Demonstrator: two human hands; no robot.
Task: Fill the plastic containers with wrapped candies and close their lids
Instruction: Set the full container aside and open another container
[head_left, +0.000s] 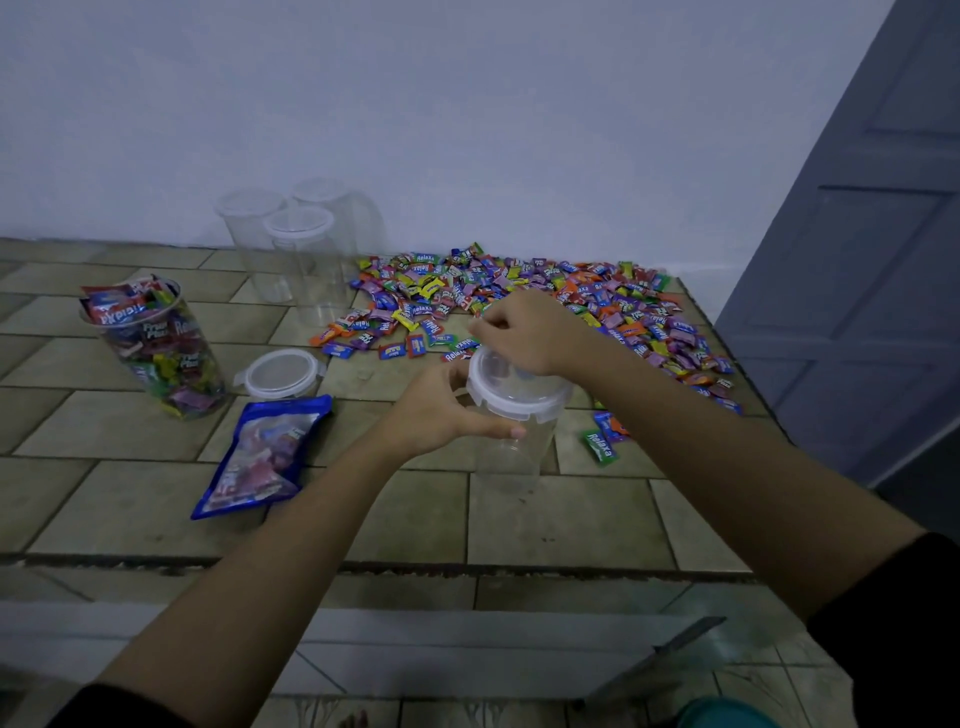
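An empty clear plastic container (511, 457) stands at the table's middle with a white clip lid (506, 392) on top. My left hand (441, 410) grips the container's upper wall from the left. My right hand (524, 332) sits above the lid's far edge with fingers curled at a lid clip. A big pile of wrapped candies (519, 296) spreads behind and to the right. A container full of candies (156, 348) stands open at the left, with a loose lid (280, 373) lying beside it.
Three empty lidded containers (298, 249) stand at the back by the wall. A blue candy bag (260, 457) lies left of my left arm. A few stray candies (602, 439) lie right of the held container. The tiled table's front edge (363, 564) runs below my forearms.
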